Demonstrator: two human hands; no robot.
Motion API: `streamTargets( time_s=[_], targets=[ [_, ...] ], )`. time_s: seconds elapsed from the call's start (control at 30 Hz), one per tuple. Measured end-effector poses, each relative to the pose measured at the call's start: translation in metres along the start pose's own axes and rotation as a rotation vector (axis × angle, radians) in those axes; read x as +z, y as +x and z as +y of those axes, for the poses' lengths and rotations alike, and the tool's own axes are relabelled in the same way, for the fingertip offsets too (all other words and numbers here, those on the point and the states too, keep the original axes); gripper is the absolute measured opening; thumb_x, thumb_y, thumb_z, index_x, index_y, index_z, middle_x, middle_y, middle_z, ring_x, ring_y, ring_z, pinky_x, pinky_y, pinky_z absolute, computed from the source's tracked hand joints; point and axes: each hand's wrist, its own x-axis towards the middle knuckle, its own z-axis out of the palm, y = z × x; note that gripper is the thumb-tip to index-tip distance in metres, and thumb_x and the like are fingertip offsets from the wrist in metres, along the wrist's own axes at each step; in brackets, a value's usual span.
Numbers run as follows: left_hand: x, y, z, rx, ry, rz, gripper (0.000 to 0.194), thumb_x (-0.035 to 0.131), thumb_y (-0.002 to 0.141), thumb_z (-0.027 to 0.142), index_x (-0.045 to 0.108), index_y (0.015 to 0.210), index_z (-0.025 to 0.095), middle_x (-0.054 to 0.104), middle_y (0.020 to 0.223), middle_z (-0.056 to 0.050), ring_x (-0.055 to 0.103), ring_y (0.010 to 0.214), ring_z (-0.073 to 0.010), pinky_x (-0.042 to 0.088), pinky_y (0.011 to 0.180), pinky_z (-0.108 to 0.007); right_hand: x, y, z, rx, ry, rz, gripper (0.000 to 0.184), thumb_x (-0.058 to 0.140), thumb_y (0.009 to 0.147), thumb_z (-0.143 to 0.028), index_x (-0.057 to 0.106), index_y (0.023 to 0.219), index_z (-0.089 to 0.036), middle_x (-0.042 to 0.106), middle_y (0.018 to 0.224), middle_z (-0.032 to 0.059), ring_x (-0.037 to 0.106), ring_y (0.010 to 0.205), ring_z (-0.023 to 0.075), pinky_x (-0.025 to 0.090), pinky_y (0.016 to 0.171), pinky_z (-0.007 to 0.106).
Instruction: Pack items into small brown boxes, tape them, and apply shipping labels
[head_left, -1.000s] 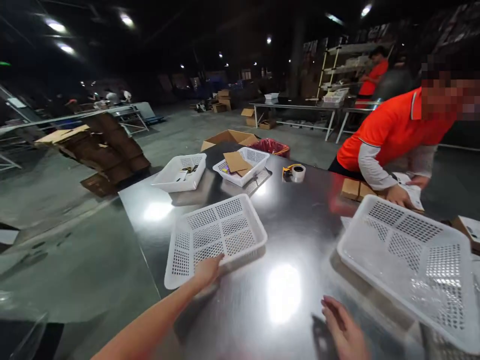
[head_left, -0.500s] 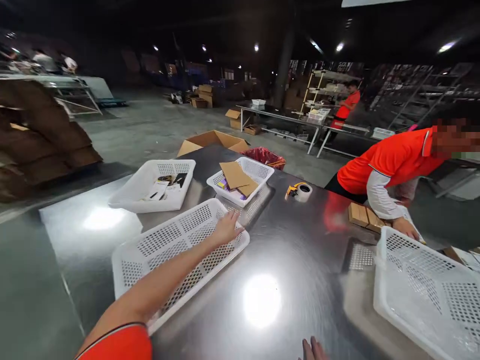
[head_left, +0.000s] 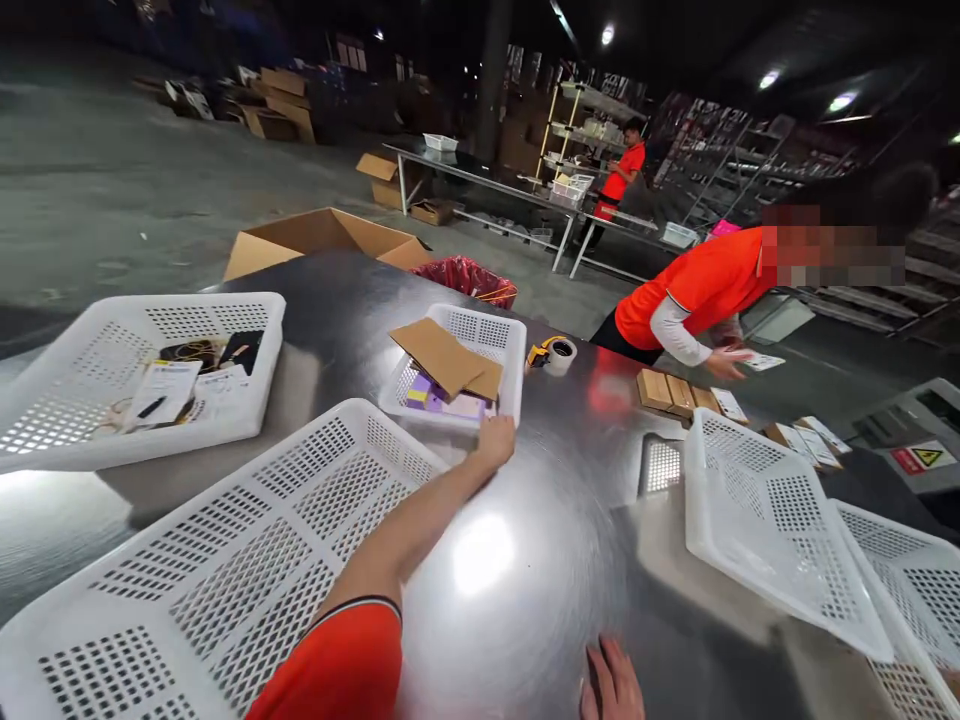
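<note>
At the far left, a white plastic basket (head_left: 135,420) holds papers, a pen and a dark bundle. Just right of it, a larger white basket (head_left: 187,590) lies in the foreground on the steel surface (head_left: 360,290), under the person's left arm. The left hand (head_left: 495,442) reaches past that basket to a third white basket (head_left: 480,340) in the middle of the surface. Its fingers (head_left: 501,430) lie together against the near rim, though it is hard to tell whether they grip it. That basket holds cardboard sheets (head_left: 439,355) on top of small purple boxes (head_left: 420,392), with a tape dispenser (head_left: 556,355) just beside it. The right hand (head_left: 611,685) sits low at the frame's edge on the surface, its fingers (head_left: 615,675) loosely apart and holding nothing. Further right, a co-worker (head_left: 697,300) leans over the surface, a paper (head_left: 754,358) at one hand — a row of small cardboard boxes (head_left: 667,392) lies nearby, and two tilted white baskets (head_left: 780,530) sit at the far right.
</note>
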Motion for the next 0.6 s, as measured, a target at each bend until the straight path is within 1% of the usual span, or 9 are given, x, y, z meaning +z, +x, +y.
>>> streamTargets(
  time_s=[0.07,0.13,0.2,0.23,0.3,0.37,0.43,0.5,0.6],
  targets=[
    [0.015,-0.026,0.045,0.127,-0.015,-0.041,0.029,0.057,0.093,0.025,0.062,0.117,0.009,0.068,0.112,-0.015,0.064,0.11,-0.0276,0.045,0.101,-0.049,-0.005,0.004,0.002,-0.075,-0.044,-0.033,0.038,0.047,0.098,-0.039,0.062,0.131,-0.03,0.063,0.134,0.0086,0.062,0.119,0.0373,0.059,0.09,0.054],
    [0.026,-0.049,0.086,0.296,-0.05,-0.086,0.03,0.058,0.09,0.021,0.063,0.117,0.009,0.071,0.109,-0.017,0.066,0.106,-0.0272,0.048,0.097,-0.044,-0.011,0.01,0.002,-0.161,-0.079,-0.03,0.039,0.05,0.097,-0.04,0.06,0.132,-0.028,0.063,0.134,0.0092,0.063,0.117,0.0352,0.061,0.087,0.051],
    [0.031,-0.061,0.115,0.469,-0.097,-0.1,0.04,0.056,0.089,0.023,0.058,0.128,0.014,0.065,0.128,-0.015,0.062,0.118,-0.0244,0.047,0.101,-0.038,-0.017,0.014,-0.003,-0.199,-0.094,0.012,0.038,0.049,0.097,-0.038,0.06,0.131,-0.025,0.064,0.132,0.0105,0.064,0.116,0.034,0.061,0.086,0.05],
    [0.031,-0.061,0.125,0.553,-0.112,-0.087,0.049,0.056,0.089,0.025,0.052,0.137,0.017,0.057,0.141,-0.013,0.054,0.129,-0.0235,0.042,0.108,-0.038,-0.018,0.016,-0.006,-0.194,-0.097,0.035,0.036,0.048,0.097,-0.036,0.06,0.129,-0.025,0.064,0.131,0.0108,0.063,0.116,0.0338,0.061,0.087,0.051],
    [0.028,-0.049,0.133,0.678,-0.059,-0.051,0.067,0.058,0.086,0.024,0.038,0.149,0.022,0.035,0.159,-0.011,0.032,0.146,-0.0256,0.026,0.119,-0.047,-0.021,0.017,-0.013,-0.166,-0.092,0.052,0.035,0.046,0.097,-0.033,0.06,0.128,-0.025,0.064,0.132,0.0105,0.062,0.118,0.0338,0.06,0.089,0.053],
    [0.025,-0.028,0.131,0.727,0.071,-0.035,0.077,0.064,0.081,0.02,0.035,0.152,0.023,0.027,0.162,-0.014,0.022,0.15,-0.033,0.011,0.12,-0.061,-0.023,0.018,-0.02,-0.127,-0.071,0.05,0.035,0.047,0.096,-0.03,0.058,0.13,-0.026,0.062,0.135,0.0094,0.061,0.121,0.0338,0.058,0.093,0.054],
    [0.024,-0.007,0.126,0.716,0.167,-0.05,0.077,0.068,0.076,0.015,0.042,0.148,0.02,0.03,0.16,-0.02,0.024,0.147,-0.0397,0.005,0.116,-0.069,-0.024,0.018,-0.024,-0.094,-0.051,0.038,0.037,0.047,0.096,-0.026,0.057,0.131,-0.026,0.061,0.137,0.0085,0.059,0.124,0.0331,0.057,0.096,0.053],
    [0.027,0.008,0.123,0.698,0.192,-0.048,0.071,0.066,0.077,0.014,0.045,0.146,0.016,0.034,0.156,-0.024,0.027,0.145,-0.0429,0.005,0.113,-0.072,-0.025,0.018,-0.026,-0.082,-0.04,0.023,0.037,0.048,0.095,-0.025,0.057,0.132,-0.026,0.06,0.139,0.0084,0.058,0.127,0.0316,0.056,0.098,0.052],
    [0.034,0.018,0.135,0.632,0.152,0.03,0.048,0.051,0.089,0.012,0.055,0.136,0.016,0.053,0.141,-0.023,0.042,0.135,-0.0392,0.012,0.113,-0.068,-0.026,0.018,-0.028,-0.077,-0.019,0.024,0.038,0.048,0.095,-0.024,0.057,0.132,-0.024,0.059,0.14,0.0091,0.055,0.13,0.0295,0.054,0.101,0.051]
  ],
)
